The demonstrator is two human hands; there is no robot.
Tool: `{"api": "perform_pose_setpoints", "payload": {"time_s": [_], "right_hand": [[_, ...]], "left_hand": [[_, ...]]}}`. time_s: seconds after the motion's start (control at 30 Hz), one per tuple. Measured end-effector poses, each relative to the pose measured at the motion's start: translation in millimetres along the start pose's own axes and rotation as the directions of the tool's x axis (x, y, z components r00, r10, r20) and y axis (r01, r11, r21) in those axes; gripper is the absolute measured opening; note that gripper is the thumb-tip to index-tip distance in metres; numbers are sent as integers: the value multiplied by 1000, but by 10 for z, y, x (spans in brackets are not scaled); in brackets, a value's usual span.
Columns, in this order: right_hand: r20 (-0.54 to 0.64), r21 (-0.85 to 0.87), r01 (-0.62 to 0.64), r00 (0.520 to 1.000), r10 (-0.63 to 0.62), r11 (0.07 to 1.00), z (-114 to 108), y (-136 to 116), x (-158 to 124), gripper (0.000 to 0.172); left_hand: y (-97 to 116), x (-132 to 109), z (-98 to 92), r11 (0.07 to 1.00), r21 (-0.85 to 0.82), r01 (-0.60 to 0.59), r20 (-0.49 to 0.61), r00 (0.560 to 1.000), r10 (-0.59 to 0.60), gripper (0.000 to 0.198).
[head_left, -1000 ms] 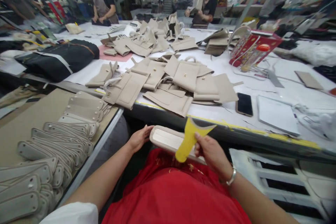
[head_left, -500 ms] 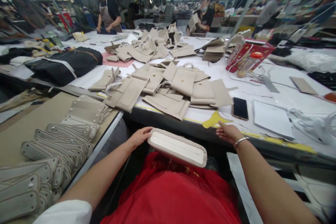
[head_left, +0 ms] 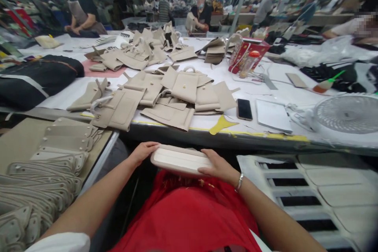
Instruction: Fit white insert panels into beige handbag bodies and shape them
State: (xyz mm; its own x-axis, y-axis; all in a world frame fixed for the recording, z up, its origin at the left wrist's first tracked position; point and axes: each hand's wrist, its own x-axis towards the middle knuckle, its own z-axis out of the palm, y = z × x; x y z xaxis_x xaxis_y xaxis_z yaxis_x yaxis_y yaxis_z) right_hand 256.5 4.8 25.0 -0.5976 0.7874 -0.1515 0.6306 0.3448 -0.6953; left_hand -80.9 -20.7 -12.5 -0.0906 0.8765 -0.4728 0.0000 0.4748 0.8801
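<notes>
A long beige leather panel with rounded ends and a pale inner face (head_left: 178, 160) rests over my lap. My left hand (head_left: 142, 152) grips its left end, fingers curled on the edge. My right hand (head_left: 217, 166) holds its right end, fingers closed over it. A yellow cut-out piece (head_left: 220, 125) lies on the table edge just beyond, apart from both hands.
Beige bag parts (head_left: 169, 96) are heaped on the white table (head_left: 265, 98), with a black phone (head_left: 244, 109), a white pad (head_left: 273, 115) and a fan (head_left: 348, 114). Stacked beige strips (head_left: 56, 153) lie on a side table at left. Other people work at the far end.
My right hand laid the yellow piece on the table edge, then came back and took the panel's right end. The view swung right, bringing the fan in.
</notes>
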Motion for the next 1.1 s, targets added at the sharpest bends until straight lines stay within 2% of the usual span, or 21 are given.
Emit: {"api": "perform_pose_setpoints", "payload": {"time_s": [0.07, 0.13, 0.33, 0.47, 0.63, 0.83, 0.9, 1.03, 1.1], "right_hand": [[35, -97, 44, 999, -41, 994, 8, -58, -7, 82], [40, -162, 63, 998, -57, 985, 18, -78, -13, 86], [15, -160, 96, 995, -95, 982, 53, 16, -57, 83], [4, -148, 101, 995, -101, 984, 53, 40, -69, 82], [15, -170, 108, 994, -107, 979, 60, 46, -55, 84], [11, -275, 121, 992, -122, 954, 77, 18, -9, 91], [19, -298, 122, 992, -121, 947, 70, -6, -9, 92], [44, -352, 130, 992, -122, 927, 56, -61, -28, 93], [51, -386, 140, 990, -130, 912, 62, -87, -20, 96]], "left_hand": [[49, -35, 19, 1000, 19, -23, 2, 1000, 23, 44], [93, -89, 44, 999, 31, -39, 10, 999, 39, 41], [67, -197, 82, 1000, -24, 19, 49, 999, -18, 52], [44, -172, 74, 997, -57, 49, 38, 998, -47, 50], [86, -144, 149, 998, -19, 54, -33, 998, -54, 42], [73, -80, 321, 999, 29, -20, -139, 990, 24, 42], [97, -96, 299, 999, 47, -26, -105, 994, 31, 46], [215, -213, 136, 994, 106, -30, 31, 999, 27, 58], [277, -252, 87, 941, 298, -158, 125, 984, 125, 73]]}}
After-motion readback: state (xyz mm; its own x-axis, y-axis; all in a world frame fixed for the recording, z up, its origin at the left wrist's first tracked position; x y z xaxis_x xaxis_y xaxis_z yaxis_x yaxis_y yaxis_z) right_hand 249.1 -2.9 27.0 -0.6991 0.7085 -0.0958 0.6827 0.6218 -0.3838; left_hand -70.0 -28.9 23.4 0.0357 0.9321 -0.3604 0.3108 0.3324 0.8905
